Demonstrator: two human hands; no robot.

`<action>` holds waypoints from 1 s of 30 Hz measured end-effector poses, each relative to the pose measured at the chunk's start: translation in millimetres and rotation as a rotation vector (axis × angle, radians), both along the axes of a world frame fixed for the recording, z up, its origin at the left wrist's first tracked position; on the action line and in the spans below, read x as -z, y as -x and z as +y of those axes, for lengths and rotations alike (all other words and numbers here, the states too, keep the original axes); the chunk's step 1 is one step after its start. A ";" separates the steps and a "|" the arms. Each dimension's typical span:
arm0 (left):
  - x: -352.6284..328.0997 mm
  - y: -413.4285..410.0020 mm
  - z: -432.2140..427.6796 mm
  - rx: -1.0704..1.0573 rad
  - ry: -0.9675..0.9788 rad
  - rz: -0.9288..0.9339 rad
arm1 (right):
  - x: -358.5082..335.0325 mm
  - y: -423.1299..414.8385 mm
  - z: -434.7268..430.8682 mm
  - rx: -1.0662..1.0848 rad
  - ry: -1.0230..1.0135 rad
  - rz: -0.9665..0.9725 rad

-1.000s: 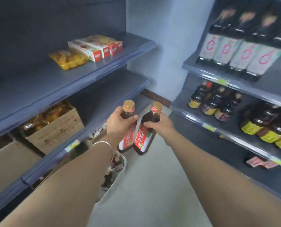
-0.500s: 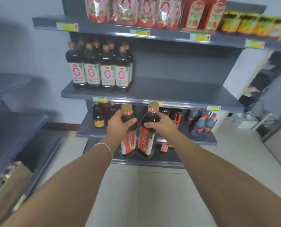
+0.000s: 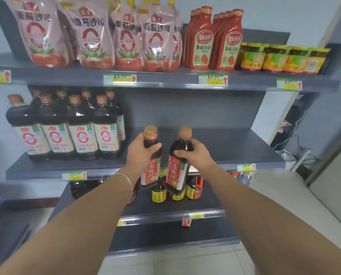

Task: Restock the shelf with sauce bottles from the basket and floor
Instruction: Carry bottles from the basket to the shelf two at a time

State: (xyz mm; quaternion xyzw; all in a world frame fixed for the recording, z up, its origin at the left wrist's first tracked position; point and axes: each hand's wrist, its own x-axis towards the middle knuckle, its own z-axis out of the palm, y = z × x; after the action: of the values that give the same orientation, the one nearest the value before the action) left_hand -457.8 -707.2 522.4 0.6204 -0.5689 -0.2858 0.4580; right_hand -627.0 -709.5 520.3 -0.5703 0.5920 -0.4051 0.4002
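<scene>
My left hand grips a dark sauce bottle with a red label and a gold cap, held upright. My right hand holds a second bottle of the same kind by its shoulder, tilted slightly left. Both bottles hang in the air side by side in front of the edge of the grey middle shelf, whose right part is bare. The basket is out of view.
Several large dark bottles with white labels fill the middle shelf's left side. Above stand tomato sauce pouches, red ketchup bottles and yellow-green packs. Small bottles sit on the lower shelf. Cables lie at the right.
My view swung from the left-hand shelving to the sauce shelf and drew closer. Both hands kept their bottles and raised them to the level of the middle shelf.
</scene>
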 end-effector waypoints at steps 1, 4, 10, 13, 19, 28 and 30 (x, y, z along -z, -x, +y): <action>-2.2 -0.4 -18.7 0.012 0.006 0.000 | -2.6 0.1 -18.1 0.003 0.001 -0.011; -7.9 3.2 -68.5 0.031 0.018 -0.016 | -8.4 1.9 -66.2 0.016 0.032 -0.030; -2.3 13.7 -147.6 0.010 -0.002 0.022 | -5.1 5.4 -148.3 -0.012 0.036 -0.014; 9.1 18.4 -174.2 -0.014 -0.028 0.068 | 3.9 6.3 -181.8 -0.064 0.009 0.029; 13.3 22.0 -217.6 0.030 -0.024 0.114 | 21.7 9.6 -233.7 -0.198 -0.035 -0.023; 51.6 20.5 -206.2 0.016 -0.065 0.249 | 73.9 23.4 -245.7 -0.289 -0.212 -0.061; 65.9 21.1 -202.9 0.009 -0.155 0.247 | 94.9 21.2 -240.9 -0.242 -0.258 0.095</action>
State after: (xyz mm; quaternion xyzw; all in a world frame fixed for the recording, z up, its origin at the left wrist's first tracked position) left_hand -479.0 -910.2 456.5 0.6113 -0.4873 -0.4053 0.4740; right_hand -648.3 -950.3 425.4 -0.5999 0.5846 -0.2473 0.4871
